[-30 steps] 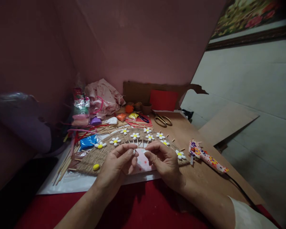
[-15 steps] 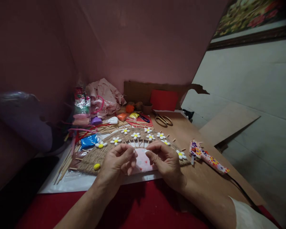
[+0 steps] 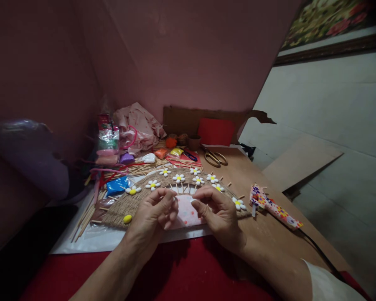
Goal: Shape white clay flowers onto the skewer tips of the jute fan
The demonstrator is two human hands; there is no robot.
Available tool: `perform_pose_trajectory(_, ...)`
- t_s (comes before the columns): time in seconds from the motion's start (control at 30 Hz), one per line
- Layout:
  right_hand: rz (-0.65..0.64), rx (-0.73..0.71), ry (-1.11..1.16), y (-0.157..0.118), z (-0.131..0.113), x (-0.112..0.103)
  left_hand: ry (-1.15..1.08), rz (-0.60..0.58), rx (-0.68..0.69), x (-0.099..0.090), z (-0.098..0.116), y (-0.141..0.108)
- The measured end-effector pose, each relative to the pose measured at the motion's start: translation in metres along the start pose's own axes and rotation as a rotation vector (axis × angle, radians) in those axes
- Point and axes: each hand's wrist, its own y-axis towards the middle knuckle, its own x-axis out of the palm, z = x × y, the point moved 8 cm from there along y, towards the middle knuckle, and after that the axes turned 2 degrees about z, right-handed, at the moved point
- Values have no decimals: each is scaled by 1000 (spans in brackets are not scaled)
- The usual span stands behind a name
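My left hand (image 3: 159, 209) is closed in a pinch, with a tiny white bit just showing at the fingertips. Facing it, my right hand (image 3: 217, 213) pinches a small white piece of clay (image 3: 192, 200) between thumb and forefinger. A gap separates the two hands. Behind and below them lies a fan-shaped panel woven of brown cord on sticks (image 3: 119, 212). White daisies with yellow centres, such as one daisy (image 3: 152, 184), dot the weave. A yellow clay oval (image 3: 127, 219) sits alone at its left. Pink dotted fabric (image 3: 188, 213) covers the panel's inner half-round, partly hidden by my hands.
A flower-patterned glue gun (image 3: 274, 207) with a black cord lies at the right. Gold-handled scissors (image 3: 215, 158) rest at the back. Blue clay in a bag (image 3: 117, 185), loose sticks (image 3: 84, 217), a white clay packet (image 3: 148, 158) and crumpled pink cloth (image 3: 138, 125) fill the left.
Both hands keep nearly the same place and pinch. The fingers of my left hand have shifted slightly, and less white shows at its tips.
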Motion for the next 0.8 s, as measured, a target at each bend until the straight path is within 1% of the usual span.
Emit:
perform_pose_trajectory(0.17, -3, -5, -12, 0, 0, 0, -18, 16, -32, -1, 0, -3)
perform_pose_trajectory(0.3, -10, -26, -27, 0, -3, 0, -30, 95, -17, -4, 5, -4)
perform_pose_trajectory(0.37, -10, -31, -29, 0, -3, 0, -17, 116, -12, -6, 6, -4)
perform_pose_trajectory(0.63, -17, -48, -47, 0, -5, 0, -36, 24, -51, 0, 3, -3)
perform_pose_trajectory(0.8, -23, -51, -47, -1, -5, 1, -59, 38, -77, 1, 5, -6)
